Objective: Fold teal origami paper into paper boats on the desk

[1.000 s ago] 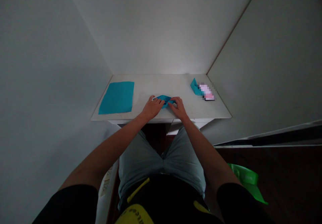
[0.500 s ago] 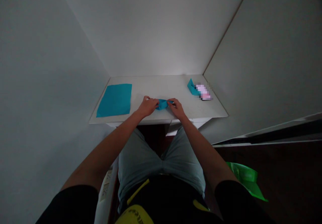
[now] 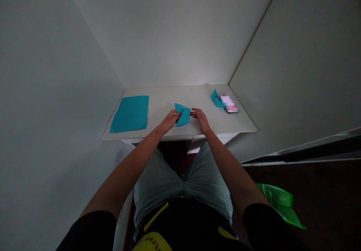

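A small folded piece of teal paper [image 3: 183, 115] is lifted off the white table [image 3: 197, 97], standing up on edge. My left hand [image 3: 170, 118] pinches its left edge. My right hand [image 3: 199, 117] is just right of it with fingers loosely curled, fingertips near the paper's right edge; whether they touch it I cannot tell.
A flat teal paper sheet [image 3: 130, 113] lies on the table's left side. At the back right sit another folded teal piece [image 3: 216, 98] and a blurred-out flat object [image 3: 230, 104]. White walls close in on three sides. A green object [image 3: 278, 202] lies on the dark floor at right.
The folded paper lay flat under both hands before. Now my left hand has raised it on edge, and my right hand has come off it slightly.
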`<state>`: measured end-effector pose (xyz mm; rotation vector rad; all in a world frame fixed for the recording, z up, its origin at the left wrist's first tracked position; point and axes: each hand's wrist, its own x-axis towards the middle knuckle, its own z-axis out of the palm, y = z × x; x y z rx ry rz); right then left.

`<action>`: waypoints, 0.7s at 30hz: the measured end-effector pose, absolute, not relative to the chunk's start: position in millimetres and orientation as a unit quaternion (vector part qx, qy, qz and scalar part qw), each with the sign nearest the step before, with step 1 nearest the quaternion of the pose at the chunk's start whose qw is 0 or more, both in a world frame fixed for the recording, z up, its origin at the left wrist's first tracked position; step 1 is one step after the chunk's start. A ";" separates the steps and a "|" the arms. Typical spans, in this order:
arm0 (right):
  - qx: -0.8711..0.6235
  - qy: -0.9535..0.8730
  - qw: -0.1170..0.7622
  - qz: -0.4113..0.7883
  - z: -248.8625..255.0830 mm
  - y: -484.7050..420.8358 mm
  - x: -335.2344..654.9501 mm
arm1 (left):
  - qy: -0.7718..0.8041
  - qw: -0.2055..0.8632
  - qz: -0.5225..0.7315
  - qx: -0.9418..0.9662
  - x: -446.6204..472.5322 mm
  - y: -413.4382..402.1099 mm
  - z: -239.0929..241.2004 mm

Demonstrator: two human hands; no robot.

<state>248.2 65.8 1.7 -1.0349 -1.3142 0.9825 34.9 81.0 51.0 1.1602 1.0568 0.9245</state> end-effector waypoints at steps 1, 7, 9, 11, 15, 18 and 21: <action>-0.436 -0.567 0.557 0.422 2.2 65.5 247.6 | 0.454 0.634 0.417 0.466 40.9 77.6 48.2; -0.432 -0.586 0.542 0.421 -0.3 67.3 244.9 | 0.434 0.682 0.470 0.355 71.3 62.9 40.9; -0.425 -0.590 0.538 0.426 -0.8 66.9 245.0 | 0.430 0.685 0.460 0.367 74.6 60.4 42.5; -0.427 -0.591 0.537 0.424 -0.5 65.4 245.4 | 0.425 0.687 0.439 0.394 74.4 58.2 45.0; -0.440 -0.580 0.544 0.417 0.0 63.5 246.4 | 0.404 0.696 0.407 0.432 72.3 55.2 50.3; -0.449 -0.565 0.561 0.405 -2.4 66.6 246.2 | 0.385 0.707 0.414 0.424 75.2 55.9 53.3; -0.453 -0.544 0.566 0.422 -6.3 71.5 245.2 | 0.358 0.710 0.437 0.421 79.3 59.0 53.5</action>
